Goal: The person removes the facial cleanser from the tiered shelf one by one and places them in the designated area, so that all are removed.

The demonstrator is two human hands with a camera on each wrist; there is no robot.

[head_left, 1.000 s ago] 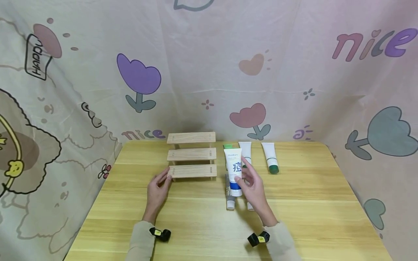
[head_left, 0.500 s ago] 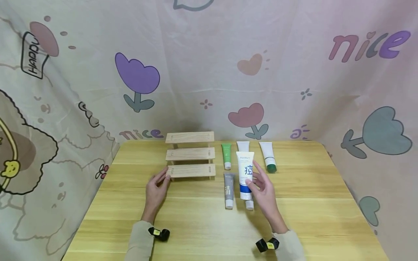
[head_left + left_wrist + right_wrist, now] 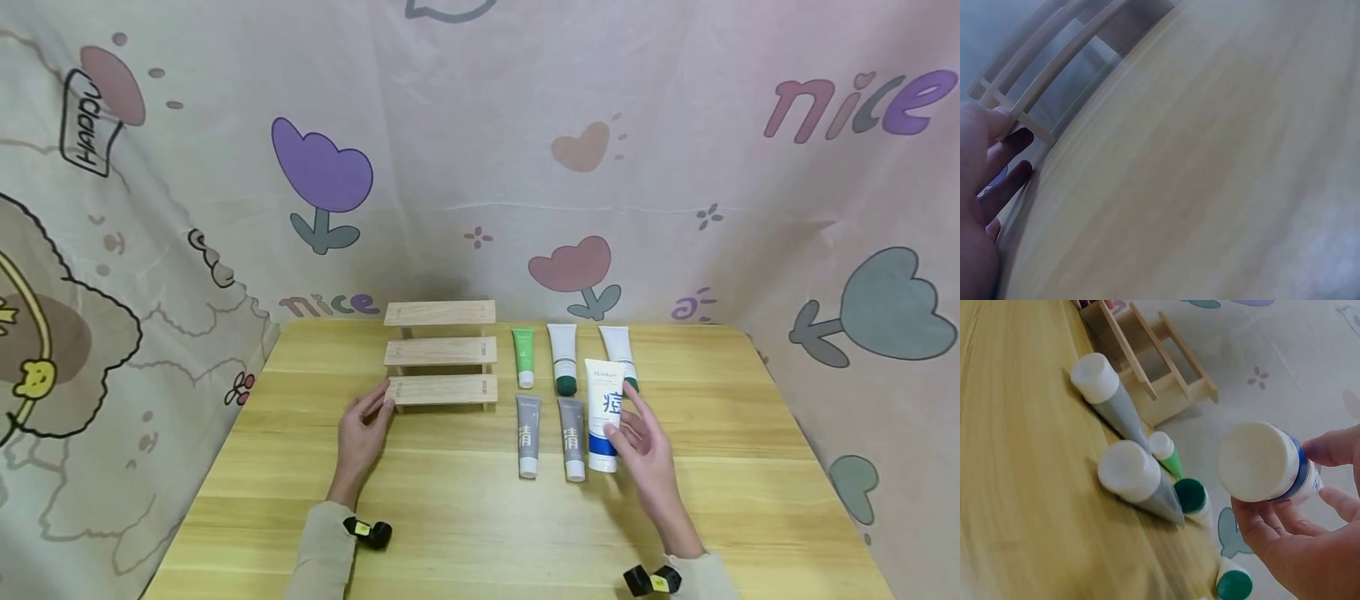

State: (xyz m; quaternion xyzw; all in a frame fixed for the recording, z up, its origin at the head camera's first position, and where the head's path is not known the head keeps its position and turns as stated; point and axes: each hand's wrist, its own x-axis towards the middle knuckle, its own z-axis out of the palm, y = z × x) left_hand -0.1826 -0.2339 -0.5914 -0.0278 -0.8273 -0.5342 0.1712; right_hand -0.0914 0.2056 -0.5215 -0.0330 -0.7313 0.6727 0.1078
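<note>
My right hand (image 3: 647,446) holds a white squeeze tube (image 3: 604,408) with a blue band, cap end down, between thumb and fingers. In the right wrist view its white cap (image 3: 1259,461) faces the camera. This tube is above the table at the right of two grey tubes, one (image 3: 528,437) left of the other (image 3: 572,440). My left hand (image 3: 362,433) grips the left end of the lowest board of a three-tier wooden display rack (image 3: 442,390). In the left wrist view the thumb and fingers (image 3: 1013,144) meet that board's end.
Behind the grey tubes lie a green tube (image 3: 523,358) and two white tubes with green caps, one in the middle (image 3: 564,354) and one (image 3: 617,343) partly hidden by the held tube. A printed cloth (image 3: 450,167) hangs behind the wooden table (image 3: 465,525).
My right hand has carried the white and blue tube rightward and slightly nearer, uncovering the green and grey tubes. The left hand stays at the rack.
</note>
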